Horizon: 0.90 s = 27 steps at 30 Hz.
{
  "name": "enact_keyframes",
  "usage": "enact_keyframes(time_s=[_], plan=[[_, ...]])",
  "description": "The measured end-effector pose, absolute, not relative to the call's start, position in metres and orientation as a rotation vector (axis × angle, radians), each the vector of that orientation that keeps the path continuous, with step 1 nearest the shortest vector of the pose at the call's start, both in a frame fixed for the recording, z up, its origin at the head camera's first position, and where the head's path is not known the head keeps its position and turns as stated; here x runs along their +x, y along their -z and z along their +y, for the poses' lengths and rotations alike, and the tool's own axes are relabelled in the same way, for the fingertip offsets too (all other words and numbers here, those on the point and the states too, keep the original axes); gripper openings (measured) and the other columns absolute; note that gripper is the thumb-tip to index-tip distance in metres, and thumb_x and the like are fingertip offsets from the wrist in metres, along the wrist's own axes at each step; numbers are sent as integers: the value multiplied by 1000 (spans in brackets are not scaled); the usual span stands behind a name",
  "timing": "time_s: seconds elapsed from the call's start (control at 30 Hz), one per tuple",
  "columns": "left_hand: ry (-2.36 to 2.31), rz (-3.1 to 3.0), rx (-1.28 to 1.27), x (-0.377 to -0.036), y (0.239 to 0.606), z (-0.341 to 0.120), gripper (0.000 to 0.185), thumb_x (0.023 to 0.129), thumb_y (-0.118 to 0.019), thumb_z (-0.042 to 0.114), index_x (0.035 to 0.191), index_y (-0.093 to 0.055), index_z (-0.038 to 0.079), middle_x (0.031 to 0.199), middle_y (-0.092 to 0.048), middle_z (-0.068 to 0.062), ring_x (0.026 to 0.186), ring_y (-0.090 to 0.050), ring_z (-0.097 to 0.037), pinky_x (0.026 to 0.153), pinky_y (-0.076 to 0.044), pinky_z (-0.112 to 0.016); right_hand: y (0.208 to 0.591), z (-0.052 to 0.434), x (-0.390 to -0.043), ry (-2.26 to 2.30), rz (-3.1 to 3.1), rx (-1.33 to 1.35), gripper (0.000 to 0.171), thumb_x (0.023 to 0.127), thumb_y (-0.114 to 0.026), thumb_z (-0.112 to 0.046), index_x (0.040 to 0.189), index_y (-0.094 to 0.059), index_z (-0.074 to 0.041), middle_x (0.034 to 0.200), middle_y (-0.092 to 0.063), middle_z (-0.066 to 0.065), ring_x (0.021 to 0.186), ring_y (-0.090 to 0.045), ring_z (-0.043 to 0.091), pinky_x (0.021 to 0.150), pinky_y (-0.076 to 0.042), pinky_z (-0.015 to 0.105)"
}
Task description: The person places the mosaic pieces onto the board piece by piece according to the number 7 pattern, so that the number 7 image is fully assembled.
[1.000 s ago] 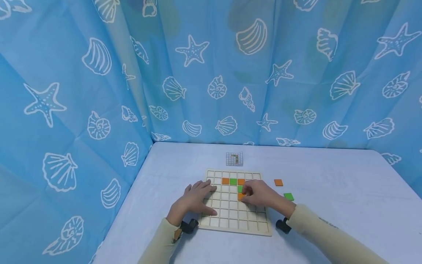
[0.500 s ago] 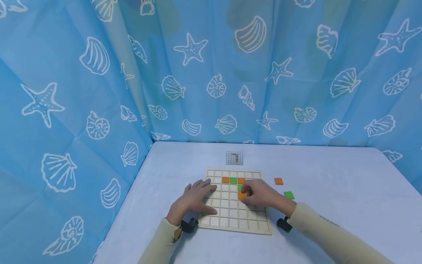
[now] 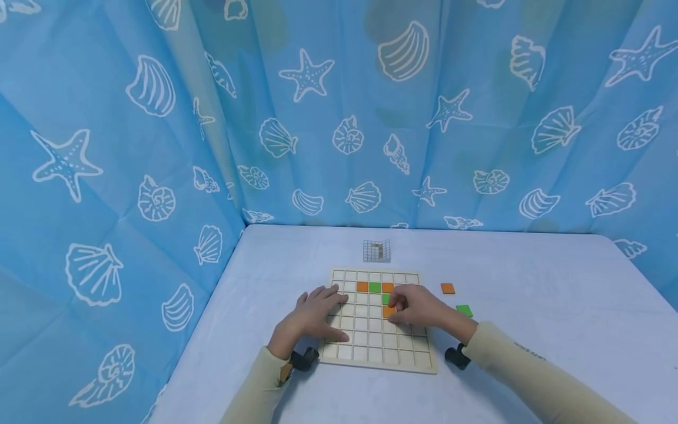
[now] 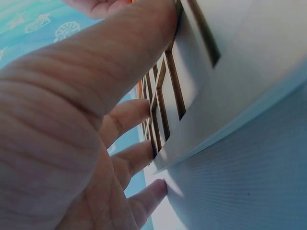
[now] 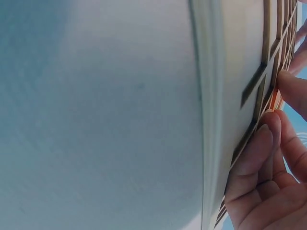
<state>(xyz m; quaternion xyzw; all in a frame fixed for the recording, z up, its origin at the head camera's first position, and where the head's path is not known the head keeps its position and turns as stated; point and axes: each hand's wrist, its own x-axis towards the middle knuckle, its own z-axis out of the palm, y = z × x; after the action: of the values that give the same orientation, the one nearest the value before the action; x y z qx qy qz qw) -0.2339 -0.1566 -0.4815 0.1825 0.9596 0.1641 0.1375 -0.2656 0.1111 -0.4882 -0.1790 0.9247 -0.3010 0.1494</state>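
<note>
a big blue curtain [image 3: 339, 94] with white shell and star prints hangs at 12 o'clock and also at 9. next is the pale table [image 3: 529, 282]. two cream sleeves [image 3: 535, 370] show at 5 and 7 o'clock. the board [image 3: 375, 341] lies flat on the table between them, with lots of little squares.

the left hand [image 3: 316, 315] is at the board's 9 o'clock. its fingers are spread wide and loose, and the thumb and some tips touch the board. the right hand [image 3: 422, 306] is at 3 o'clock. its fingers are bent, and the thumb and pointing finger pinch the low orange tile [image 3: 388, 312], down in its square.

a small card [image 3: 376, 251] with a grid lies past the board, at 12 o'clock.

last come the other tiles. a left orange tile [image 3: 362, 287], a top green tile [image 3: 375, 287] and a corner orange tile [image 3: 388, 287] make a row. the lower green tile [image 3: 386, 300] sits at the corner one's 6 o'clock, touching the pinched tile's square. off the board, a loose orange tile [image 3: 447, 288] is at 2 o'clock and a loose green tile [image 3: 464, 310] at 3.
</note>
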Motion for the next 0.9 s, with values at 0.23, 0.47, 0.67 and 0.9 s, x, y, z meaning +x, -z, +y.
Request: enact_keyframes(time_s=[0.23,0.47,0.67,0.9], plan=[[-505,2766,525,-234,481,-157,88,74,-82,54,148,-45,22,162,-30,-6,151,-23,-35,118,-18,-66,474,119,-269,949,2601,-567,19,83,-80,-17,97,-69,-11,78,-62,-2,71,-56,13,65,-47,28],[-475,2793,541,-233,484,-156,89,74,-81,56,148,-45,22,162,-30,-5,150,-24,-34,118,-19,-65,440,147,-278,1093,2602,-596,28,86,-77,-20,110,-69,-8,93,-67,2,83,-60,17,74,-54,30],[-471,2794,545,-234,483,-157,89,74,-81,57,148,-45,22,162,-30,-6,150,-24,-35,118,-20,-65,425,177,-280,1122,2621,-581,33,86,-77,-28,112,-69,-11,108,-69,11,94,-62,21,72,-56,31],[-458,2793,547,-233,483,-156,89,75,-80,57,149,-45,22,162,-30,-6,150,-24,-34,118,-20,-65,440,212,-277,1115,2629,-513,36,88,-75,-28,117,-68,-8,116,-68,12,103,-61,22,82,-55,32]])
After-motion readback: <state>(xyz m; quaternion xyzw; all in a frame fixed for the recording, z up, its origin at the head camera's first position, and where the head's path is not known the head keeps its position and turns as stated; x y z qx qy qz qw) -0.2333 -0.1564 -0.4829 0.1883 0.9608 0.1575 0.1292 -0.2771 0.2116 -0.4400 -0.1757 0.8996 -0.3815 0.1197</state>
